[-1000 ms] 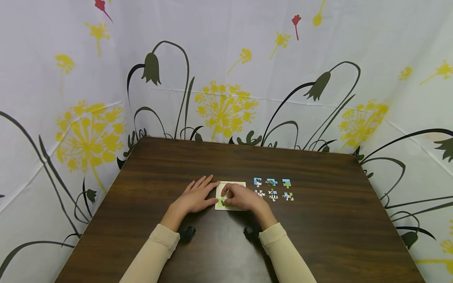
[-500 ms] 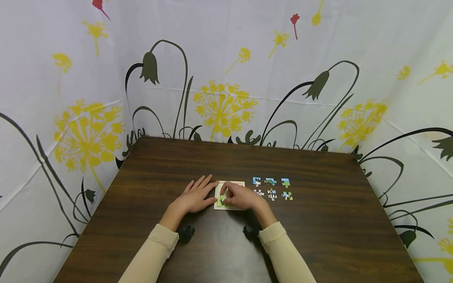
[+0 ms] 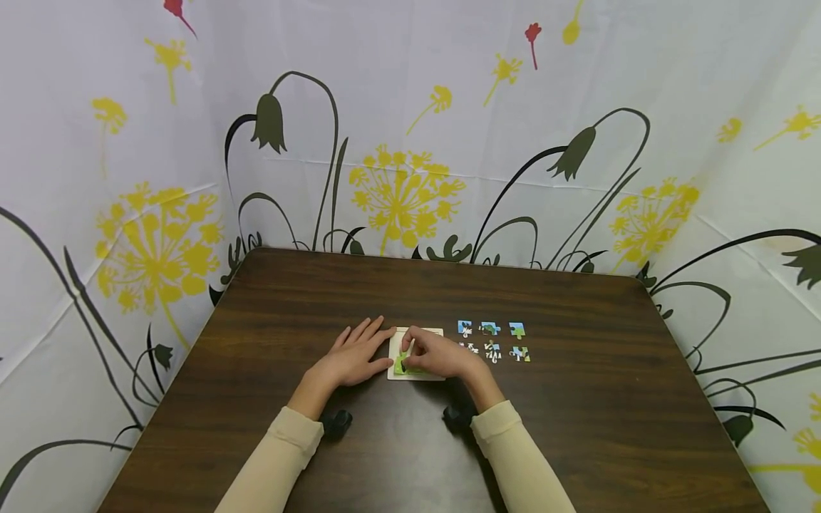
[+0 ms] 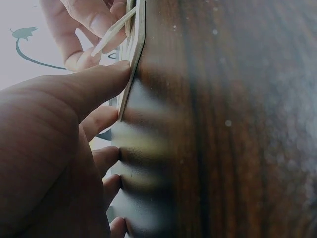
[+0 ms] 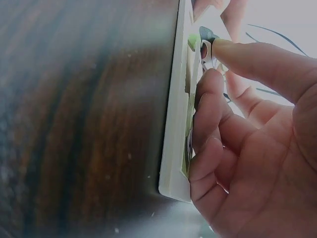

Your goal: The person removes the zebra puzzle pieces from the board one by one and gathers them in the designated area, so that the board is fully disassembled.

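A pale puzzle tray (image 3: 420, 378) lies on the table between the hands, with green puzzle pieces in its near part. My left hand (image 3: 349, 361) lies spread at the tray's left side; its thumb (image 4: 111, 77) and index finger touch the tray edge. Over the tray, my right hand (image 3: 438, 354) pinches a jigsaw piece (image 4: 114, 33) between thumb and fingers. The piece stands tilted, one side close to the tray. In the right wrist view the thumb presses its green and dark printed face (image 5: 205, 34). The right hand hides much of the tray in the head view.
Several loose jigsaw pieces lie in two rows to the right of the tray, among them a blue and green one (image 3: 517, 330) and a multicoloured one (image 3: 521, 354). A dark wooden table (image 3: 577, 413) bears everything; a flower-printed curtain (image 3: 410, 85) hangs behind it.
My right hand has shifted slightly at the tray, and more green shows by its thumb. The left hand keeps its place at the tray's edge.
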Demonstrator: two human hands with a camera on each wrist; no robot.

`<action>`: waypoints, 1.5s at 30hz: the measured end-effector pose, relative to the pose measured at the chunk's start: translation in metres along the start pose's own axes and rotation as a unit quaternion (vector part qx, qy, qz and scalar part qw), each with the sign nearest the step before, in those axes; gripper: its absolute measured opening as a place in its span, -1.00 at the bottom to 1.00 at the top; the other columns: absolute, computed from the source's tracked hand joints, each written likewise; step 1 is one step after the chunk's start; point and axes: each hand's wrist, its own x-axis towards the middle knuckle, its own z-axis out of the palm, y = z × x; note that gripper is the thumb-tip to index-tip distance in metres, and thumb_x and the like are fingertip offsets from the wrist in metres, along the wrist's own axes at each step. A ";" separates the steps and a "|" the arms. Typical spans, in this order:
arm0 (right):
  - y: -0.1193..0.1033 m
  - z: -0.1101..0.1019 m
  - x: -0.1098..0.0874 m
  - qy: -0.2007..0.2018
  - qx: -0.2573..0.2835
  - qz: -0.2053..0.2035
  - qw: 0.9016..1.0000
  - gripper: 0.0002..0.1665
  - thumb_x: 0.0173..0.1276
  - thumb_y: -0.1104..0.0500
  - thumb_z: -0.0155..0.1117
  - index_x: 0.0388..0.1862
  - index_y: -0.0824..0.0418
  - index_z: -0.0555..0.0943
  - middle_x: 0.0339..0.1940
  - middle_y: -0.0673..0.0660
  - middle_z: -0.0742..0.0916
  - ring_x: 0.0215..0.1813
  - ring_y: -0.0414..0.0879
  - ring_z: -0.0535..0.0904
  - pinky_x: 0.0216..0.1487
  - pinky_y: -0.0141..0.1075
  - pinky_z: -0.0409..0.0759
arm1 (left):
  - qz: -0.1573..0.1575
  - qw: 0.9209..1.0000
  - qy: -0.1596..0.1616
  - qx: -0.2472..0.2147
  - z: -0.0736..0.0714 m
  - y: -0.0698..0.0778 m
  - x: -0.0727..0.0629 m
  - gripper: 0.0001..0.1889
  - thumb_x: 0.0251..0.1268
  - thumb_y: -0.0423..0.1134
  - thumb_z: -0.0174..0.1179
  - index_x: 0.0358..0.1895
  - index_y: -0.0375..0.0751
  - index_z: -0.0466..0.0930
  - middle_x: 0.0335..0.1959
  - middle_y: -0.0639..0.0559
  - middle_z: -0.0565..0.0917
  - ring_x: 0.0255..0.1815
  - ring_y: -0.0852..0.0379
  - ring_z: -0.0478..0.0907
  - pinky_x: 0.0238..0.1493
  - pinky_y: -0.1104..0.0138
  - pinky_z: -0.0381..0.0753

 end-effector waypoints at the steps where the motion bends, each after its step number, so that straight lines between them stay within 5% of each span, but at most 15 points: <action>1: 0.000 0.000 0.000 -0.001 0.003 -0.003 1.000 -0.81 0.59 0.25 0.31 0.05 0.20 0.51 -0.41 0.02 0.60 -0.44 -0.17 0.46 -0.37 -0.34 0.43 | -0.001 1.000 -0.001 -0.001 -0.001 0.000 0.000 -0.27 0.69 0.11 0.11 0.76 0.05 0.14 0.83 -0.15 -0.02 0.84 -0.26 -0.15 0.74 -0.34 -0.21; 7: 0.002 -0.001 -0.001 -0.002 0.009 -0.016 1.000 -0.84 0.59 0.28 0.28 0.03 0.20 0.50 -0.41 0.00 0.61 -0.44 -0.20 0.46 -0.37 -0.35 0.44 | 0.002 1.000 -0.005 -0.021 0.000 0.000 0.000 -0.26 0.69 0.09 0.12 0.77 0.04 0.13 0.83 -0.16 -0.06 0.84 -0.27 -0.19 0.74 -0.34 -0.28; 21: -0.008 0.000 -0.010 0.044 -0.062 -0.011 0.997 -0.87 0.59 0.23 0.32 -0.11 0.09 0.51 -0.10 0.06 0.74 -0.11 -0.10 0.65 -0.09 -0.18 0.61 | 0.009 0.999 0.003 -0.043 0.007 -0.004 0.006 -0.24 0.64 0.17 0.15 0.76 0.11 0.15 0.84 -0.12 -0.05 0.84 -0.24 -0.20 0.74 -0.33 -0.31; 35: -0.013 0.001 -0.008 0.064 -0.110 -0.001 0.992 -0.92 0.59 0.19 0.34 -0.07 0.05 0.60 -0.14 -0.03 0.78 -0.12 -0.18 0.67 -0.02 -0.19 0.66 | 0.001 0.999 0.009 -0.045 0.012 -0.013 0.010 -0.23 0.64 0.14 0.16 0.77 0.10 0.14 0.84 -0.08 -0.07 0.85 -0.20 -0.22 0.75 -0.31 -0.32; 45: -0.013 0.004 -0.005 0.063 -0.099 -0.003 0.993 -0.84 0.57 0.27 0.31 0.05 0.12 0.71 -0.18 0.01 0.79 -0.16 -0.18 0.66 -0.02 -0.20 0.67 | -0.003 0.999 -0.002 -0.036 0.000 0.000 0.000 -0.24 0.66 0.09 0.17 0.76 0.04 0.14 0.83 -0.15 -0.05 0.85 -0.25 -0.21 0.74 -0.32 -0.30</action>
